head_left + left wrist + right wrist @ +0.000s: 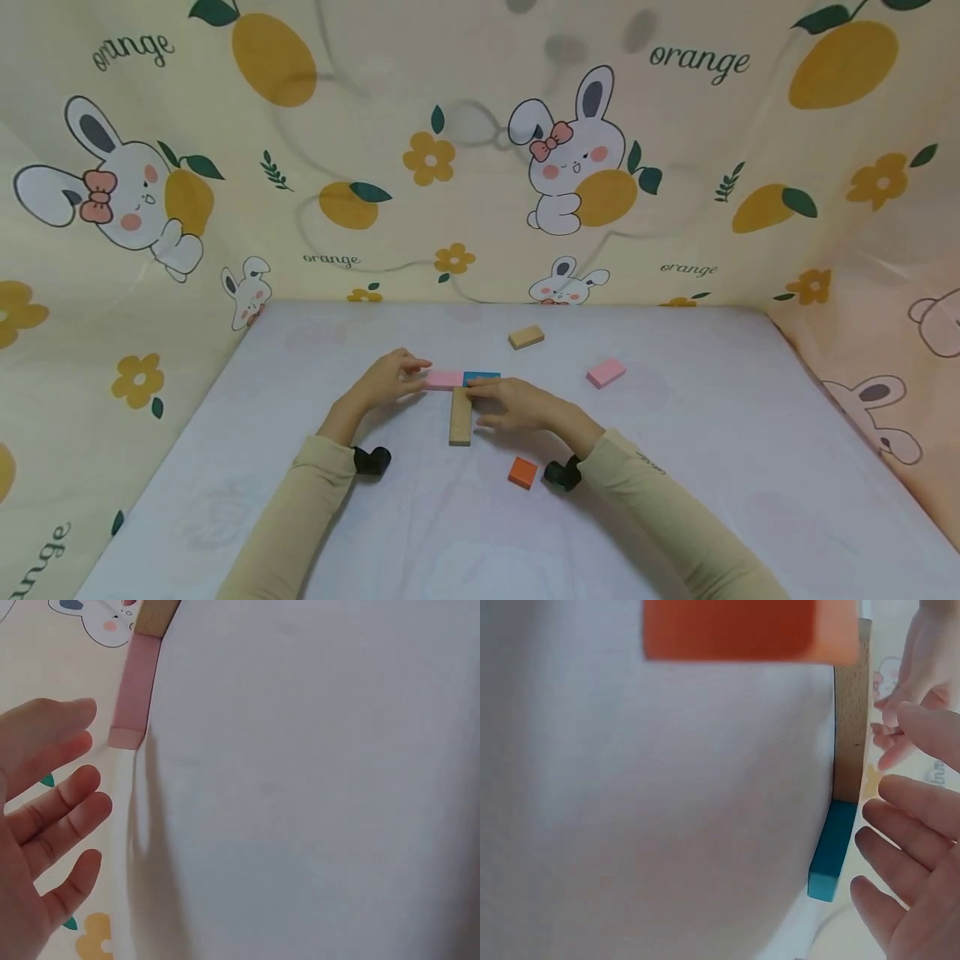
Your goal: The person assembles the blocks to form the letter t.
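A pink block (444, 381) and a blue block (482, 376) lie end to end on the table. A plain wooden block (461, 421) runs from their meeting point towards the person, forming a T. My left hand (388, 377) is by the pink block's left end; in the left wrist view its fingers (82, 814) are spread and hold nothing. Over the blue block and the wooden block's top reaches my right hand (525, 404), partly hiding them. Its fingers (907, 825) look loosely extended in the right wrist view, with nothing gripped.
An orange block (522, 472) lies near the right wrist's black camera (562, 474). Farther back are a loose wooden block (526, 337) and, to the right, another pink block (606, 373). A printed cloth (480, 217) hangs behind the white table (420, 533).
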Motion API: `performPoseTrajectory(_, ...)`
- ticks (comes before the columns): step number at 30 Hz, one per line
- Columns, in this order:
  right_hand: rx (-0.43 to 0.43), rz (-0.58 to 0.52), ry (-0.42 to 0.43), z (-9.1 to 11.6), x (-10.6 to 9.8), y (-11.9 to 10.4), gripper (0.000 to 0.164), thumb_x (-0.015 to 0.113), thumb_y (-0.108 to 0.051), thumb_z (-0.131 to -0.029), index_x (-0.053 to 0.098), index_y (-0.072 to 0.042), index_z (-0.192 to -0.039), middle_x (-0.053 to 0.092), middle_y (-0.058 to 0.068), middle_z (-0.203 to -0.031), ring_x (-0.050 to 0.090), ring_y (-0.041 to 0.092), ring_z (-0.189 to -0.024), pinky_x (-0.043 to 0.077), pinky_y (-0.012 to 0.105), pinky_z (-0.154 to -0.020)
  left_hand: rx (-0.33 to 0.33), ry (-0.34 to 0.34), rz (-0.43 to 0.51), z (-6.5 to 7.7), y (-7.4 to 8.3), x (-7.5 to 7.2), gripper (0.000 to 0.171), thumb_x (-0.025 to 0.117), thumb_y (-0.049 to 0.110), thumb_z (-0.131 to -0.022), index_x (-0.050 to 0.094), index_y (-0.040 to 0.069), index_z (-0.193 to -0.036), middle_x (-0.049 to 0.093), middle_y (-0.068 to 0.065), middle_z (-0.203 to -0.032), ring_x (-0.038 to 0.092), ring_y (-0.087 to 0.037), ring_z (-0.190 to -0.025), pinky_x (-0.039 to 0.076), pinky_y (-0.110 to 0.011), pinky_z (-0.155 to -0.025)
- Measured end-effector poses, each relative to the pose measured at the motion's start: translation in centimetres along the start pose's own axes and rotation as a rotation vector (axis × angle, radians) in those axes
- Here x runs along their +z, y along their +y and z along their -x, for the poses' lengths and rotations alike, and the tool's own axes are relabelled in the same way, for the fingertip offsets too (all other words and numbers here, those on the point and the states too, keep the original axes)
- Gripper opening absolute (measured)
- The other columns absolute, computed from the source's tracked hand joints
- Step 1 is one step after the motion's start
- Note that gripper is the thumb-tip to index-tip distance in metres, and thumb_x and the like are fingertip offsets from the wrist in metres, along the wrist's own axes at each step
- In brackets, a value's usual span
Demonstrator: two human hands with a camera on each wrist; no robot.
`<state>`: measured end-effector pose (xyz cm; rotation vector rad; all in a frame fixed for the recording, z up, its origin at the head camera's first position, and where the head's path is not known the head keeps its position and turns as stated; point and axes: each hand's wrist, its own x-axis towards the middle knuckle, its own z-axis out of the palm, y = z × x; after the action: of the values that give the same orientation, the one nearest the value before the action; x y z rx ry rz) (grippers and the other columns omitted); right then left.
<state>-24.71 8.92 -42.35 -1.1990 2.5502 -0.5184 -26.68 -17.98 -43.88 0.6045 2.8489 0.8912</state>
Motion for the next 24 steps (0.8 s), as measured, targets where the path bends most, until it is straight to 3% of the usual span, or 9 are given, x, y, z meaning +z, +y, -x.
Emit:
performPoseTrajectory(5, -0.016, -0.015, 0.031, 0.2, 0.1, 0.3, 0.052, 0.063, -0.025, -0.093, 0.052, -0.003, -0.138, 0.05, 0.016, -0.147, 0.048, 0.031, -0.137, 0.041, 0.046, -0.113, 0.017, -0.005, 0.004, 0.5, 0.7, -0.2, 0.036, 0.066, 0.02, -0.09, 0.065, 0.004, -0.123, 0.063, -0.015, -0.111, 0.059, -0.026, -0.101, 0.051, -0.045, -0.093)
performPoseTrajectory(9, -0.02, -0.038, 0.062, 0.4, 0.1, 0.5, 0.053, 0.063, -0.023, -0.093, 0.05, 0.0, -0.138, 0.053, 0.017, -0.144, 0.049, 0.031, -0.136, 0.041, 0.046, -0.113, 0.101, 0.008, -0.008, 0.9, 1.3, 0.2, 0.036, 0.066, 0.019, -0.09, 0.065, 0.002, -0.122, 0.063, -0.016, -0.115, 0.061, -0.031, -0.109, 0.05, -0.049, -0.099)
performPoseTrajectory(17, 0.019, -0.071, 0.109, 0.9, 0.0, 0.6, 0.051, 0.061, -0.023, -0.094, 0.05, 0.001, -0.137, 0.055, 0.017, -0.141, 0.051, 0.032, -0.134, 0.042, 0.047, -0.112, 0.203, 0.017, -0.009, 1.4, 2.7, 0.7, 0.033, 0.068, 0.016, -0.088, 0.067, 0.0, -0.117, 0.065, -0.016, -0.119, 0.061, -0.033, -0.115, 0.049, -0.049, -0.102)
performPoseTrajectory(24, 0.061, -0.117, 0.154, 1.2, 0.0, 0.8, 0.05, 0.061, -0.023, -0.094, 0.051, 0.001, -0.137, 0.058, 0.017, -0.138, 0.054, 0.033, -0.13, 0.043, 0.049, -0.11, 0.239, 0.001, -0.005, 1.7, 3.7, 1.1, 0.035, 0.066, 0.015, -0.09, 0.065, -0.002, -0.121, 0.064, -0.016, -0.123, 0.06, -0.032, -0.119, 0.048, -0.048, -0.105)
